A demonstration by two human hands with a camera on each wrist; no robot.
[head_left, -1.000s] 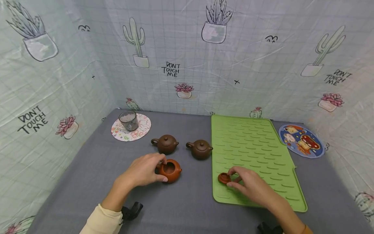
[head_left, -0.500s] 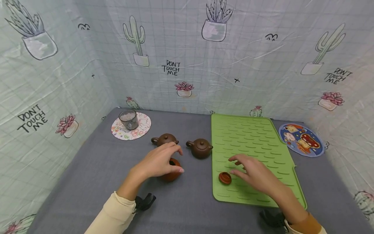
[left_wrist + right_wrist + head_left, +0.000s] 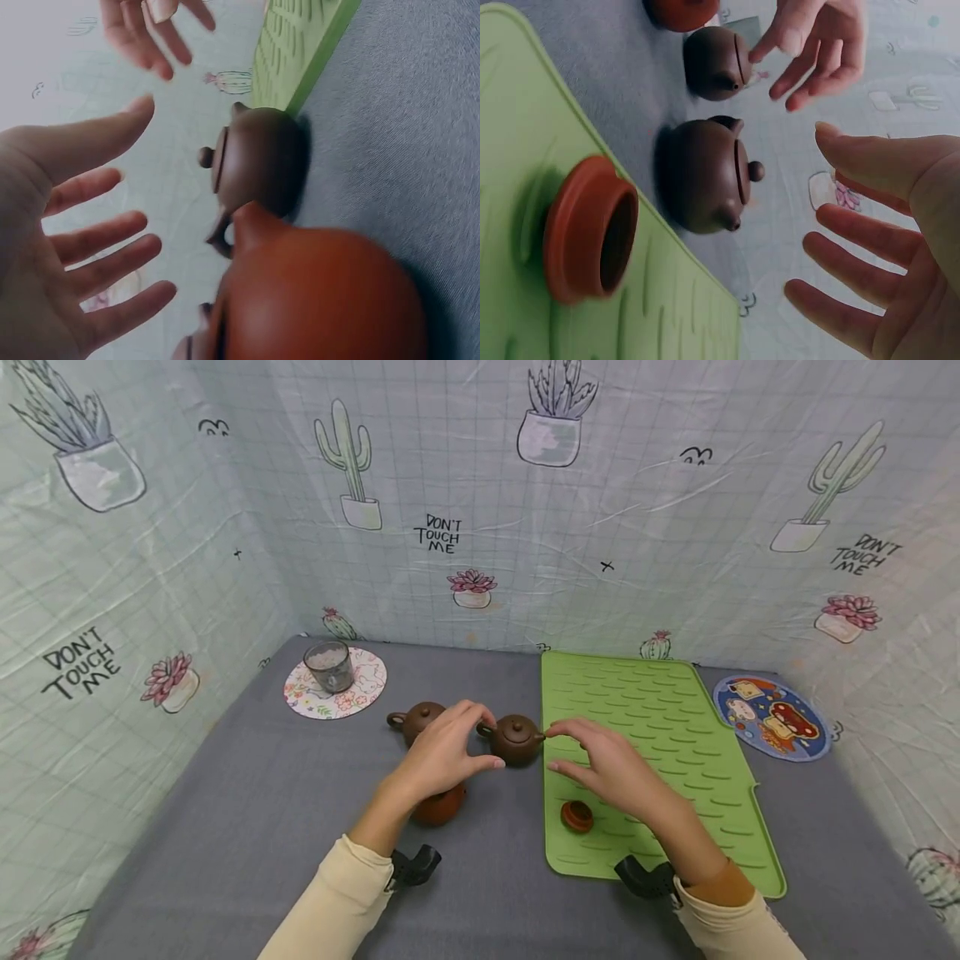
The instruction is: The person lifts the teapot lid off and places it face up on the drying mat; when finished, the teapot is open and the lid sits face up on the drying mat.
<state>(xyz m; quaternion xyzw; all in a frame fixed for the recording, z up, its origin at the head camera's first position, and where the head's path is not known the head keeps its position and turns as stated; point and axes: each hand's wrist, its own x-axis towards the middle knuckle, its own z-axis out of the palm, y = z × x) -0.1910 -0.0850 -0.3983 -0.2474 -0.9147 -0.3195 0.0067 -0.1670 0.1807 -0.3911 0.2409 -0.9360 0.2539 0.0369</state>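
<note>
A dark brown teapot (image 3: 516, 742) with its lid on stands on the grey cloth at the mat's left edge. My left hand (image 3: 447, 750) is spread at its handle side, holding nothing, and my right hand (image 3: 611, 768) is spread at its spout side, also holding nothing. In the left wrist view, the reddish-brown teapot (image 3: 330, 300) sits below my left hand, partly hidden by that hand in the head view. Its lid (image 3: 592, 232) lies inside up on the green mat (image 3: 622, 693), below my right hand. Another dark brown teapot (image 3: 420, 720) stands behind my left hand, partly covered.
A smoky glass cup (image 3: 330, 668) stands on a round floral coaster (image 3: 367, 672) at the back left. To the right of the mat lies a round blue cartoon coaster (image 3: 772, 718). A cactus-print curtain (image 3: 480, 485) rises behind the table and along its sides.
My left hand let go of the reddish-brown teapot and moved right and forward. My right hand released the lid onto the mat and moved left and forward to the dark brown teapot.
</note>
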